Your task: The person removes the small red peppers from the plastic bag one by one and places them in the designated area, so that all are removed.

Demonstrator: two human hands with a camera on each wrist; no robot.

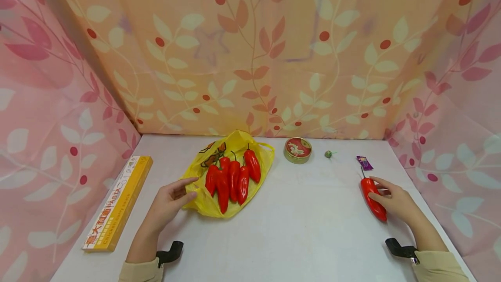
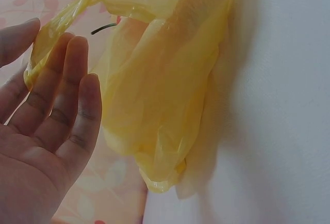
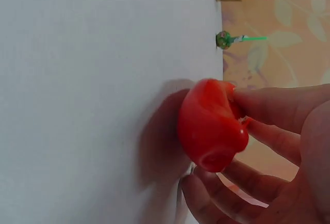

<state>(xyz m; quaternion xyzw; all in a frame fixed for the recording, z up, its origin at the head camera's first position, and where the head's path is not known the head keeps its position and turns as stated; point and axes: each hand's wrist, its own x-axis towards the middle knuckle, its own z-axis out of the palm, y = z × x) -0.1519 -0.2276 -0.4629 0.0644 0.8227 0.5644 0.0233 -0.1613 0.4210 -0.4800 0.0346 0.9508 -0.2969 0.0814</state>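
Note:
A yellow plastic bag point(image 1: 193, 206) lies spread on the table with several red chili peppers point(image 1: 233, 177) on it. My left hand point(image 1: 169, 201) is at its left edge, thumb and forefinger apart. In the left wrist view, the bag's rim point(image 2: 44, 53) passes between the thumb and the loosely extended fingers point(image 2: 77, 84) of that hand. Far to the right, my right hand point(image 1: 395, 201) grips another red chili pepper point(image 1: 371, 193) between thumb and fingers. This pepper point(image 3: 209, 123) appears end-on in the right wrist view, close over the white table, casting a shadow.
A long yellow and white pasta box point(image 1: 117, 203) lies at the left. Toward the back stand a round red and gold tin point(image 1: 298, 149) and a small green lollipop point(image 1: 328, 154). A purple wrapped sweet point(image 1: 364, 162) lies behind the held pepper. Patterned cloth walls point(image 1: 254, 55) enclose the table.

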